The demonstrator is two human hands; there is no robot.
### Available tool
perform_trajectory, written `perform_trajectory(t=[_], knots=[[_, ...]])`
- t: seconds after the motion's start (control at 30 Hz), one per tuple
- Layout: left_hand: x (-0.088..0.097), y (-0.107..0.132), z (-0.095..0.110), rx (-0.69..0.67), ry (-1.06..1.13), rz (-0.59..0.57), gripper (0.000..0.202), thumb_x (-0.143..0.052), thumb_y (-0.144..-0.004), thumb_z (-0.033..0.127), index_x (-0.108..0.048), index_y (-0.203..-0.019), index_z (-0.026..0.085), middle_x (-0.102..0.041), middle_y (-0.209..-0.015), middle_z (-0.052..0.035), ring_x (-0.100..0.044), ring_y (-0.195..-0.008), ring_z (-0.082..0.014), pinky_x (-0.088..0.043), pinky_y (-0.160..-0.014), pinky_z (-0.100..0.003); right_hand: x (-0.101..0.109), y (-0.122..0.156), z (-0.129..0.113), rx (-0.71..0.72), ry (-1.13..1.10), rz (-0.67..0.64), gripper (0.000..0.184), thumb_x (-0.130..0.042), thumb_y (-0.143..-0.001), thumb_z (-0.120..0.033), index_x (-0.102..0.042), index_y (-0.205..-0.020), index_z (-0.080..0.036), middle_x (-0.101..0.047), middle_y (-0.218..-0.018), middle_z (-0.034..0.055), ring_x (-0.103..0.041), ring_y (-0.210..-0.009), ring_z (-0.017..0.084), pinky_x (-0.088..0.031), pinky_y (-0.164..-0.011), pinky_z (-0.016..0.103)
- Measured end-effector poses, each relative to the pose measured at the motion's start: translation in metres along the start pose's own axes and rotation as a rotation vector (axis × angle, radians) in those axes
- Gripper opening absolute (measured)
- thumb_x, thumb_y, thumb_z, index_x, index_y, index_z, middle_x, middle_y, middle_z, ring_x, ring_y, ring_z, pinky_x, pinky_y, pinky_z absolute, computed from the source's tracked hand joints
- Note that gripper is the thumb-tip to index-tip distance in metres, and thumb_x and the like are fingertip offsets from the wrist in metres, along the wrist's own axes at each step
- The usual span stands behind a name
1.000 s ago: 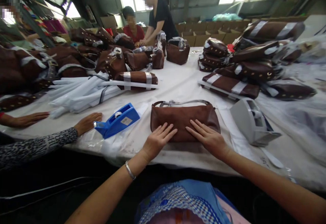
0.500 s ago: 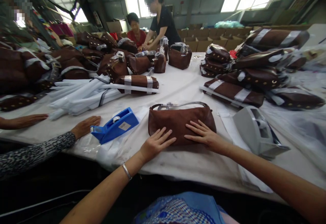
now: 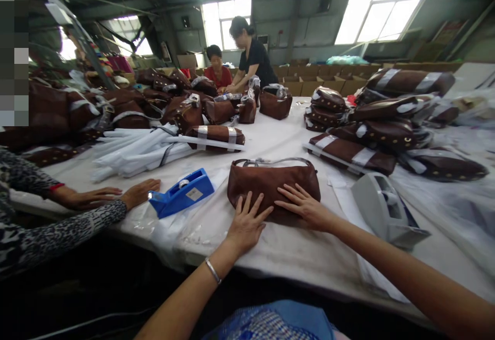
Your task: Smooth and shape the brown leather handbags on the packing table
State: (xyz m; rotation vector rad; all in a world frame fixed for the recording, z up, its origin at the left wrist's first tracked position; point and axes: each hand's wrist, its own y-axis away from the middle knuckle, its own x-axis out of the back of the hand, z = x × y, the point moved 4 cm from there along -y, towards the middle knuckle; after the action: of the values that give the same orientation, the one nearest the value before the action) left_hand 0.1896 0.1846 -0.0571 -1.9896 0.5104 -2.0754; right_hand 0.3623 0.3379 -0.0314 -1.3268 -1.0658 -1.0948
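While the left hand and right hand lie flat with fingers spread, grasping nothing, the brown handbag sits directly beneath both palms; a blue tape dispenser stands left of them.

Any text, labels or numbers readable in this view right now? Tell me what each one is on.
Nothing here reads clearly.
On the blue tape dispenser, a pale sticker: print too small to read.
On the far right wall, a reddish board: blurred.
On the brown bag under the left hand and right hand: no marking visible.
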Motion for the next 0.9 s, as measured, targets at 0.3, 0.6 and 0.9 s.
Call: perform_trajectory(t=[0.3, 0.6, 0.9], knots=[[0.008, -0.008, -0.011, -0.026, 0.114, -0.029, 0.075, -0.071, -0.082, 0.052, -0.039, -0.149, 0.04, -0.025, -0.165, -0.0053, -0.025, -0.149, -0.0431, -0.031, -0.114, -0.066, 0.051, -0.002, -0.025, -0.559, 0.216, 0.656, 0.08, -0.036, -0.101, -0.051, 0.0, -0.16, -0.01, -0.005, -0.165, 0.0198, -0.004, -0.15, 0.043, -0.014, -0.116, 0.07], [0.01, -0.015, -0.023, -0.038, 0.178, -0.039, 0.062, -0.071, -0.084, 0.043, -0.05, -0.142, 0.037, -0.036, -0.161, -0.0033, -0.035, -0.145, -0.0391, -0.039, -0.113, -0.059, 0.011, -0.017, -0.024, -0.519, -0.562, 0.513, 0.046, -0.046, -0.101, -0.049, -0.06, -0.134, -0.022, -0.065, -0.128, 0.0132, -0.061, -0.119, 0.03, -0.05, -0.105, 0.046], [0.015, -0.066, -0.068, 0.103, 0.124, -0.011, 0.067, -0.072, -0.081, 0.052, -0.052, -0.14, 0.029, -0.049, -0.151, -0.0127, -0.049, -0.135, -0.0337, -0.043, -0.108, -0.052, -0.035, -0.071, 0.029, -0.922, -1.446, 0.092, 0.046, -0.068, -0.088, -0.059, -0.07, -0.086, -0.013, -0.074, -0.076, 0.012, -0.071, -0.064, 0.018, -0.061, -0.061, 0.026]])
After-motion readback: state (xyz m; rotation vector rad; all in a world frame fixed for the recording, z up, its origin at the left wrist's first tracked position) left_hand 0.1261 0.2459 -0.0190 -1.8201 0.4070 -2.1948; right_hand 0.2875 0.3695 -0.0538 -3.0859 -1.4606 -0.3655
